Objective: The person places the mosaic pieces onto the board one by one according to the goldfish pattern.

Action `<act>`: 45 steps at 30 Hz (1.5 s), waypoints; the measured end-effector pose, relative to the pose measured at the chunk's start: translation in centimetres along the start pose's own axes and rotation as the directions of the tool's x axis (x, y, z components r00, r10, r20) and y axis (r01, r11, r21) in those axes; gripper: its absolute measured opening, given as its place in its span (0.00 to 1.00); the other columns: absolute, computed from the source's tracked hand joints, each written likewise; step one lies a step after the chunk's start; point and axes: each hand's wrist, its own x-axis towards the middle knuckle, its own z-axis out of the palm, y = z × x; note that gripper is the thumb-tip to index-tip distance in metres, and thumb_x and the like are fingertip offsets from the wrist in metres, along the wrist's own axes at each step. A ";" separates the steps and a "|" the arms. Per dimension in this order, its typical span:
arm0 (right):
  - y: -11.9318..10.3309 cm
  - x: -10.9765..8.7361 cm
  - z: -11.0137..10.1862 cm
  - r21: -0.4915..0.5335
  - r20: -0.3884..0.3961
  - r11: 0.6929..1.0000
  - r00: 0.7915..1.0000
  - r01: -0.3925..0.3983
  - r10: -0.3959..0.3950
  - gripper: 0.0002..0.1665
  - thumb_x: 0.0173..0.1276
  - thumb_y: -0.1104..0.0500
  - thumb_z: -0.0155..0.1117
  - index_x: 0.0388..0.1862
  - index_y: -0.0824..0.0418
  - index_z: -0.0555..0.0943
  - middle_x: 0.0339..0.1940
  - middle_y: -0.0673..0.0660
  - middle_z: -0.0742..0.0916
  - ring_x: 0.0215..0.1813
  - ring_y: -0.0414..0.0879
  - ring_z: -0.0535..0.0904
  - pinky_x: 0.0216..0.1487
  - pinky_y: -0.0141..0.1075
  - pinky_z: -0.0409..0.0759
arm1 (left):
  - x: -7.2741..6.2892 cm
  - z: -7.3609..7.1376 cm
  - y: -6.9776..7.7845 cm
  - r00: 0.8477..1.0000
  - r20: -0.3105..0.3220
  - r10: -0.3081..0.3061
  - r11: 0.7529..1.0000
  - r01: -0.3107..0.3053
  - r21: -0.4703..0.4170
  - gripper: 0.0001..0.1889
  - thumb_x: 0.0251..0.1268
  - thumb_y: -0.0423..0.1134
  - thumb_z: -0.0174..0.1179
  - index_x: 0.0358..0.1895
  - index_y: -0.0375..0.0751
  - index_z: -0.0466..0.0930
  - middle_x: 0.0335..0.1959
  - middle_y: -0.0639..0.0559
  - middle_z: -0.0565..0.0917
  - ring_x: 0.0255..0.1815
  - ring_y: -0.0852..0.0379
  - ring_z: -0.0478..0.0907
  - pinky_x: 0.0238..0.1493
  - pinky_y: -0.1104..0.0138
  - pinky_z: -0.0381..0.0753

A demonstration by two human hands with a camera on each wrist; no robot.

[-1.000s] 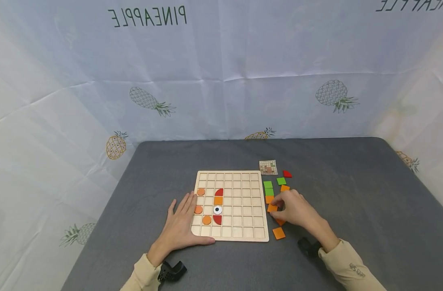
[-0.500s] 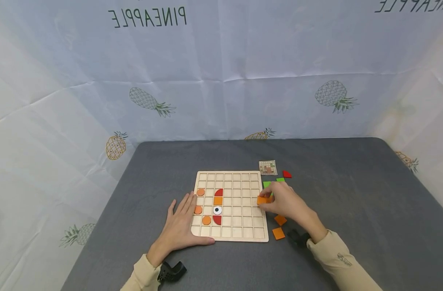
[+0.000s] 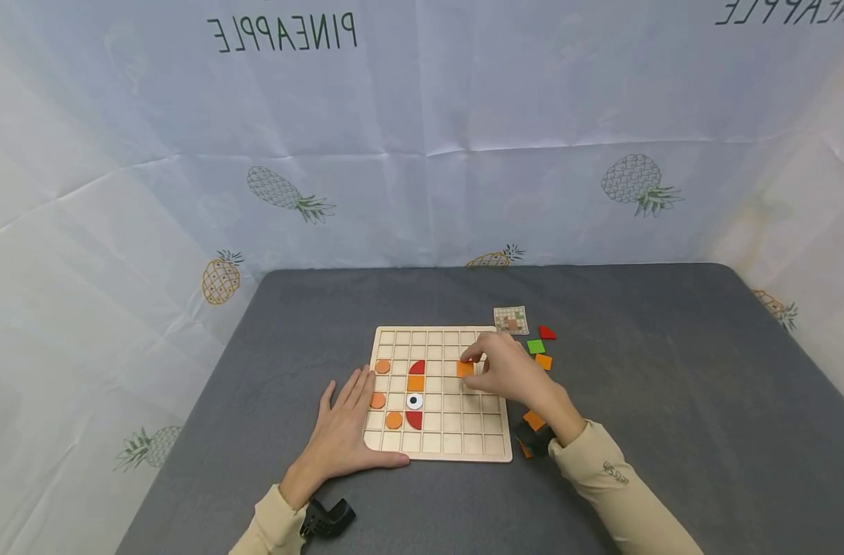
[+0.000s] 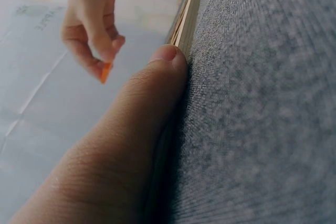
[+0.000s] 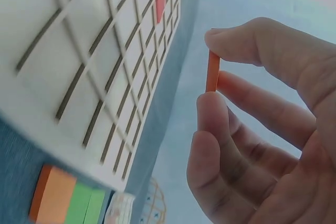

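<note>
My right hand (image 3: 515,374) pinches an orange square tile (image 3: 465,369) between thumb and fingertips, held over the right half of the wooden grid board (image 3: 456,443). In the right wrist view the tile (image 5: 212,72) stands edge-on, clear of the board. My left hand (image 3: 341,435) lies flat with straight fingers along the board's left side, its thumb (image 4: 163,66) against the near edge. One column of the board carries a red quarter-circle (image 3: 417,368), an orange square (image 3: 415,383), a black-and-white eye disc (image 3: 414,401) and another red quarter-circle (image 3: 414,420). Several orange discs (image 3: 393,420) sit further left.
Right of the board lie a red quarter-circle (image 3: 547,332), a green square (image 3: 536,347) and orange squares (image 3: 534,420). Green (image 5: 84,203) and orange tiles (image 5: 55,192) line its right edge, hidden by my hand in the head view. A small pattern card (image 3: 510,320) lies at the far corner.
My right hand has picked up an orange square from the pieces on the right and carried it left and slightly away, over the board. The left hand has stayed still.
</note>
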 end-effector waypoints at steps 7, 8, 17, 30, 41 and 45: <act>-0.8 1.2 1.4 0.019 0.023 1.000 1.000 -0.002 0.002 0.14 0.62 0.67 0.78 0.47 0.68 0.94 0.40 0.60 0.92 0.29 0.37 0.79 0.33 0.29 0.79 | -0.1 -0.1 0.2 1.000 0.009 -0.005 1.000 0.005 -0.016 0.77 0.42 0.82 0.71 0.87 0.30 0.52 0.90 0.35 0.56 0.90 0.34 0.55 0.83 0.28 0.48; -0.9 1.3 1.5 0.017 0.024 1.000 1.000 -0.004 0.004 0.13 0.62 0.67 0.78 0.47 0.68 0.94 0.40 0.60 0.92 0.30 0.38 0.79 0.34 0.29 0.78 | -0.1 -0.1 0.2 1.000 0.011 -0.005 1.000 0.005 -0.016 0.77 0.42 0.82 0.71 0.87 0.30 0.52 0.90 0.34 0.56 0.90 0.34 0.55 0.83 0.28 0.48; -1.0 2.0 3.2 0.016 0.041 1.000 0.999 0.001 -0.001 0.13 0.62 0.65 0.82 0.46 0.67 0.94 0.44 0.61 0.95 0.42 0.50 0.90 0.44 0.35 0.88 | 0.0 -0.2 0.1 1.000 0.021 -0.005 1.000 0.005 -0.004 0.77 0.42 0.82 0.71 0.87 0.30 0.51 0.90 0.35 0.55 0.91 0.34 0.55 0.83 0.28 0.48; -1.5 2.3 4.9 0.033 0.062 0.996 0.995 -0.084 0.082 0.13 0.60 0.67 0.82 0.45 0.68 0.94 0.44 0.61 0.94 0.38 0.44 0.81 0.43 0.36 0.83 | -0.1 -0.1 0.0 1.000 0.006 0.001 1.000 -0.001 0.005 0.77 0.42 0.83 0.70 0.87 0.30 0.53 0.90 0.34 0.57 0.90 0.34 0.56 0.82 0.28 0.49; -1.4 2.5 5.6 0.032 0.059 0.994 0.993 -0.108 0.106 0.13 0.61 0.68 0.83 0.46 0.67 0.94 0.45 0.60 0.94 0.43 0.46 0.84 0.48 0.40 0.87 | -0.1 -0.1 0.1 1.000 0.006 -0.001 1.000 0.001 -0.005 0.77 0.42 0.83 0.71 0.87 0.30 0.52 0.90 0.34 0.56 0.90 0.33 0.56 0.82 0.27 0.49; -1.3 2.6 5.7 0.042 0.059 0.993 0.993 -0.107 0.105 0.13 0.61 0.69 0.82 0.46 0.67 0.94 0.45 0.60 0.93 0.42 0.45 0.83 0.47 0.39 0.86 | -0.1 -0.1 0.0 1.000 0.008 0.000 1.000 0.000 -0.004 0.77 0.42 0.83 0.71 0.87 0.30 0.52 0.90 0.34 0.56 0.90 0.33 0.56 0.82 0.27 0.49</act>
